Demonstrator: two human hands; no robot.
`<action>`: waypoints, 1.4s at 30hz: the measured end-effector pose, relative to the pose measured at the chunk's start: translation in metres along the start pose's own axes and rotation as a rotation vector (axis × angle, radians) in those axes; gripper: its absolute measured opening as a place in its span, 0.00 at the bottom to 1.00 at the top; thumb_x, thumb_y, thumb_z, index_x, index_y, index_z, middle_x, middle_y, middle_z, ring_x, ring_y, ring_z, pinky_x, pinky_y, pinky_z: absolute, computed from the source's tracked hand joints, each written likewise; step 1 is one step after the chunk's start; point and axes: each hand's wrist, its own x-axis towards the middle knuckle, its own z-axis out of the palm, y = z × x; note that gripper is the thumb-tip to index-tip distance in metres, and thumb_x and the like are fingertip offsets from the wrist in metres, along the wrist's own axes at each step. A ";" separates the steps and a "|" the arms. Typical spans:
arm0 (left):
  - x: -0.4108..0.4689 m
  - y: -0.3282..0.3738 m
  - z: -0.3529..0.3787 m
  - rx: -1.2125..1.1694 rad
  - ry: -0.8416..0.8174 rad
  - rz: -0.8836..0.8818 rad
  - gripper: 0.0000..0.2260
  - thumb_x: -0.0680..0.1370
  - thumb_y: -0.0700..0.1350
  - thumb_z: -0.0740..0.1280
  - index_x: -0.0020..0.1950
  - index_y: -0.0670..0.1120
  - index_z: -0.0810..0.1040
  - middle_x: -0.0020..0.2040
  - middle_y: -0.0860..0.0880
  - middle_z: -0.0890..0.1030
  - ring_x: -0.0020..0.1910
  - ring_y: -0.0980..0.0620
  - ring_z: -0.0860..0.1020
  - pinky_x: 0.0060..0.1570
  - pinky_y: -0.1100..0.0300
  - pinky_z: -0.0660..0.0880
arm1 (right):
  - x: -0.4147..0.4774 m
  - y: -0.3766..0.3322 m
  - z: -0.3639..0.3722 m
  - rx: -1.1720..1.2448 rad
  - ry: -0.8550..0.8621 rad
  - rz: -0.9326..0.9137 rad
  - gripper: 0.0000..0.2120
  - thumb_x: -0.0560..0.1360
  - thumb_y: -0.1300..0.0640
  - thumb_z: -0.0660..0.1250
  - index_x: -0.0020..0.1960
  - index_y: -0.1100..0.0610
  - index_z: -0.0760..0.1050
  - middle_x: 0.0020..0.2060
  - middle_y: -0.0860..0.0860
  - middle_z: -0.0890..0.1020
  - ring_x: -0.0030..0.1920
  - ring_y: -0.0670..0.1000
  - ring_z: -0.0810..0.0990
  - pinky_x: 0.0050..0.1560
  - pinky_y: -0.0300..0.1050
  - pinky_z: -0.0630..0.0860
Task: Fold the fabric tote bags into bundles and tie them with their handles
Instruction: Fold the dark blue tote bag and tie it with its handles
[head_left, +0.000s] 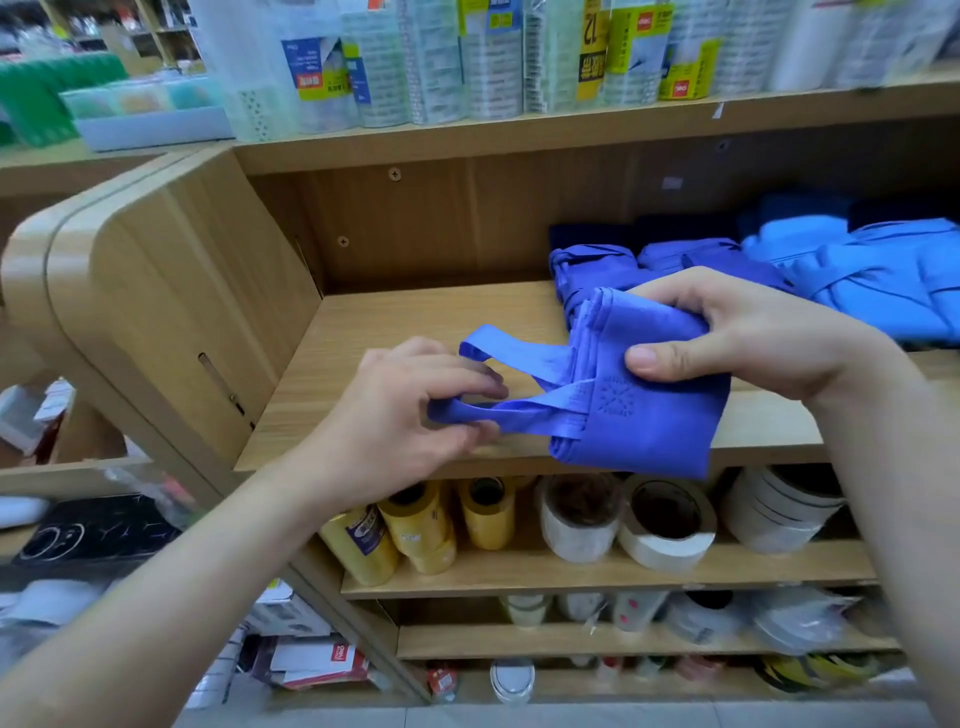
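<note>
Two bare forearms reach in from the bottom corners, and between them a folded purple-blue tote bag (649, 415) is held in the air just in front of the edge of a wooden shelf (415, 322). It is gathered into a thick, roughly square wad of layers, with a small stamped pattern showing near its left edge. The right hand (753, 332) grips it from the right: the thumb presses flat on the front and the fingers curl over the top edge and behind. Two handle straps stick out to the left. The lower strap (498, 413) is pinched between the curled fingers and thumb of the left hand (395, 415), pulled out sideways; the upper strap (509, 348) stands as a free loop just above that hand. On the shelf behind the bag lie more bundles of the same purple-blue (592, 265), and to their right a heap of lighter blue bags (883, 280) with dark ones at the back. One shelf down stand yellow tape rolls (415, 530) and white tape rolls (665, 525). Wrapped packs of clear tape (467, 62) line the board above.
</note>
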 end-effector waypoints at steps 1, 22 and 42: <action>-0.001 0.005 0.003 -0.084 -0.024 -0.032 0.18 0.70 0.59 0.71 0.56 0.54 0.83 0.53 0.63 0.82 0.56 0.60 0.76 0.56 0.49 0.74 | 0.000 0.002 -0.002 0.026 -0.016 0.018 0.27 0.60 0.41 0.80 0.49 0.60 0.81 0.43 0.55 0.85 0.43 0.52 0.85 0.39 0.41 0.80; 0.012 0.030 -0.045 -1.743 -0.039 0.025 0.26 0.75 0.42 0.71 0.70 0.35 0.68 0.44 0.47 0.77 0.31 0.57 0.75 0.46 0.59 0.79 | -0.008 0.021 0.007 0.166 0.140 -0.004 0.22 0.64 0.43 0.80 0.51 0.56 0.82 0.46 0.51 0.85 0.46 0.49 0.84 0.45 0.41 0.80; 0.037 0.062 -0.023 -1.721 -0.133 -0.141 0.24 0.76 0.37 0.65 0.71 0.35 0.67 0.71 0.49 0.72 0.30 0.60 0.69 0.35 0.69 0.76 | 0.003 -0.007 0.071 -1.138 0.547 -0.193 0.20 0.73 0.32 0.57 0.58 0.39 0.76 0.32 0.44 0.66 0.30 0.49 0.70 0.26 0.37 0.57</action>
